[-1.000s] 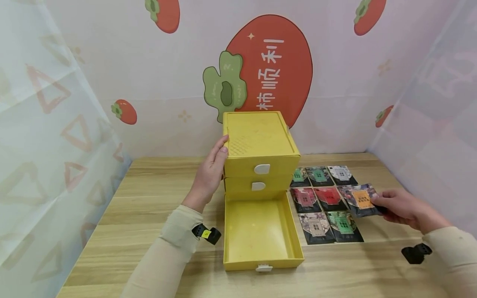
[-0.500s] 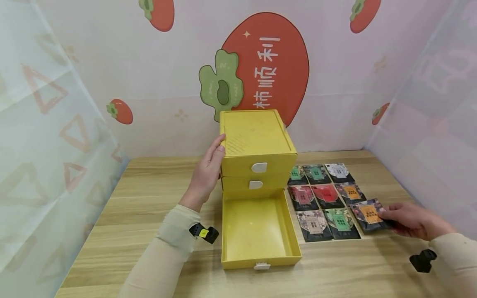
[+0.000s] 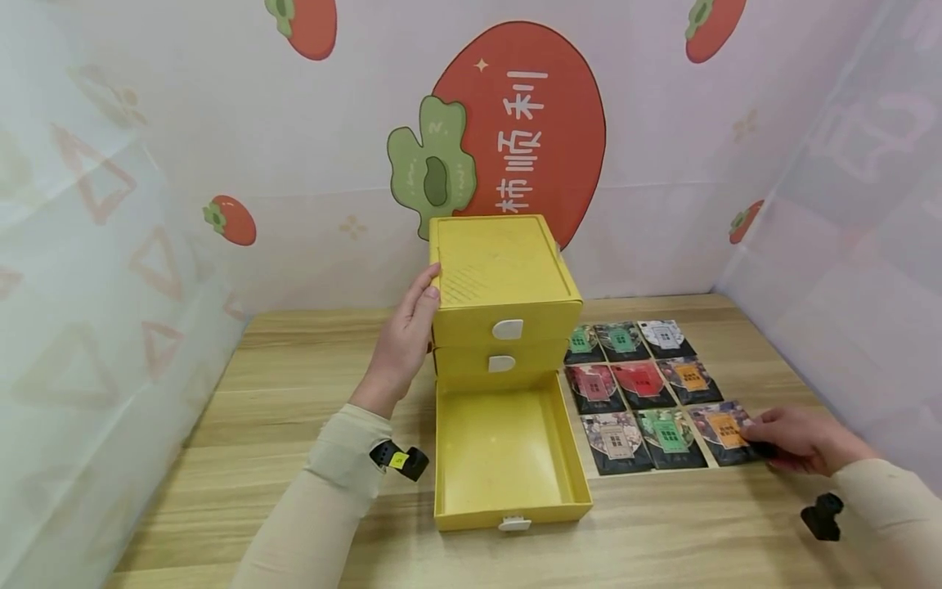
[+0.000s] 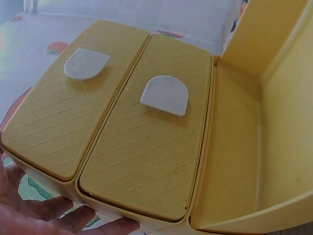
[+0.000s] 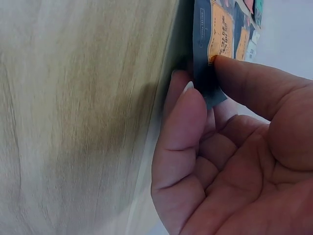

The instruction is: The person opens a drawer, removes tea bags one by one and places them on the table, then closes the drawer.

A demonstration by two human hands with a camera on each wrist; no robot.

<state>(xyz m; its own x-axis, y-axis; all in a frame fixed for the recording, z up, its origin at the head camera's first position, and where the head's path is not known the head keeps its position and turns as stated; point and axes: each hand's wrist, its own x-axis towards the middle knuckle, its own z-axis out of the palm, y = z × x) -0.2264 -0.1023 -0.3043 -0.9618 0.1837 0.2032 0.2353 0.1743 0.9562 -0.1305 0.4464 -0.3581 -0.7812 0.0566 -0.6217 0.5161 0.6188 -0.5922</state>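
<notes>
A yellow drawer box (image 3: pixel 504 262) with white tabs stands mid-table, its bottom drawer (image 3: pixel 513 517) pulled out and holding nothing. My left hand (image 3: pixel 397 343) rests against the box's left side near the top, and the left wrist view shows its extended fingers (image 4: pixel 73 218) along that side. At the right, my right hand (image 3: pixel 805 442) pinches the edge of a dark sachet with an orange label (image 3: pixel 724 429) between thumb and fingers. That sachet lies at the front right of the rows, low over the table, beside a green-labelled sachet (image 3: pixel 670 438).
Several other sachets lie flat in rows right of the box, among them a red one (image 3: pixel 643 383), a white one (image 3: pixel 666 337) and another orange-labelled one (image 3: pixel 690 379). The wooden table (image 3: pixel 294 425) runs back to a printed cloth wall (image 3: pixel 316 254).
My right hand has brought the orange-labelled sachet forward from above the middle row and down into the front row, uncovering a similar one behind. My left hand stays on the box.
</notes>
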